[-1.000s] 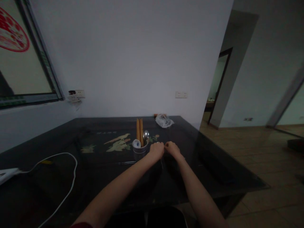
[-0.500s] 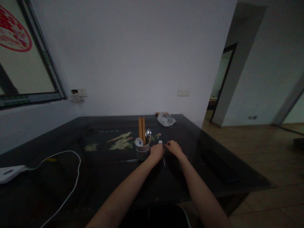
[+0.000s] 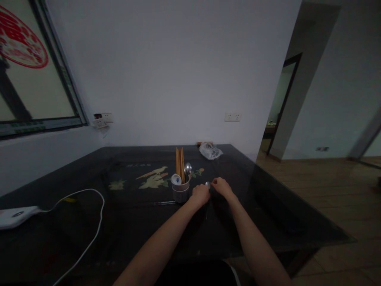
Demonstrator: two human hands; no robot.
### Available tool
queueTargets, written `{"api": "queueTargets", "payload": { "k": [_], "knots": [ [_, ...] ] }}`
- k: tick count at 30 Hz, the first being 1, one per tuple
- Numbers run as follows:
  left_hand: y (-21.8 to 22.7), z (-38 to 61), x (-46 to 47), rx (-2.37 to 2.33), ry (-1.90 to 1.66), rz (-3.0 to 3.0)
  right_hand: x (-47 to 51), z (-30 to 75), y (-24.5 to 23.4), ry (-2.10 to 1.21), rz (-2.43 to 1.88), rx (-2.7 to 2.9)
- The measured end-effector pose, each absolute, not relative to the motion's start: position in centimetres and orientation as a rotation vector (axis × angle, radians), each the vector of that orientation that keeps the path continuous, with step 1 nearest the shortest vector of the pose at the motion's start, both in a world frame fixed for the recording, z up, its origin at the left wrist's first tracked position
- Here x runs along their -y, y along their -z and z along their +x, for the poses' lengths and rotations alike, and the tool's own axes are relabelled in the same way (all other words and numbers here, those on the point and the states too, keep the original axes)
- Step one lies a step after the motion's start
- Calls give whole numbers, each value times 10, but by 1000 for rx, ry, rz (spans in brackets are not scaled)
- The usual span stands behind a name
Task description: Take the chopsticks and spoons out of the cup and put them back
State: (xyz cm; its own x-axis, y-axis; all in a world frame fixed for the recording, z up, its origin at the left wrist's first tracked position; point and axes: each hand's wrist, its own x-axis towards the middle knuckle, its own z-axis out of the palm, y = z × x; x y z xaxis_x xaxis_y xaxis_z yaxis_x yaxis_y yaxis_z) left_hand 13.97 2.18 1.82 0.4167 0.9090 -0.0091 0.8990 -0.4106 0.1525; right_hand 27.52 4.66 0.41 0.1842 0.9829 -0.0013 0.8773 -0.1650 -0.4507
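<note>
My left hand (image 3: pixel 201 194) is closed around a metal spoon (image 3: pixel 207 184), whose small shiny bowl shows above the fist. Part of the thin handle appears below the hand. Right beside the bowl, my right hand (image 3: pixel 222 186) has its fingers pinched together; whether they touch the spoon or hold something small I cannot tell. To the left of my hands stands a utensil cup (image 3: pixel 180 195). In it are several wooden chopsticks (image 3: pixel 180 165), another metal spoon (image 3: pixel 187 168) and a white ceramic piece with a blue mark (image 3: pixel 176 180).
The dark glossy table (image 3: pixel 133 226) bears a painted bird and flowers. A clear plastic bag (image 3: pixel 210 151) lies at its far edge. On the left is a white device (image 3: pixel 18 216) with a white cable (image 3: pixel 99 222). A dark flat object (image 3: pixel 279 212) lies at the right.
The spoon's bowl has moved slightly right, closer to my right hand's fingers, and less of the handle shows. The whole view has shifted a little.
</note>
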Motion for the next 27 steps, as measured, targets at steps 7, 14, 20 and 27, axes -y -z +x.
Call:
{"api": "queueTargets", "payload": {
  "k": [7,14,20,27],
  "knots": [
    [-47,128,-3,-1537,-250,2604,-44,287,-9,-418,-2095,1703],
    [-117,71,8,-1034,-840,2317,-42,272,-20,-479,-1907,1715],
    [-136,26,-13,-809,-1420,1861,-37,239,-18,-792,-1368,1778],
    [-114,2,-44,-909,-2029,1526,-33,226,-6,-987,-1178,1749]
  ]
}}
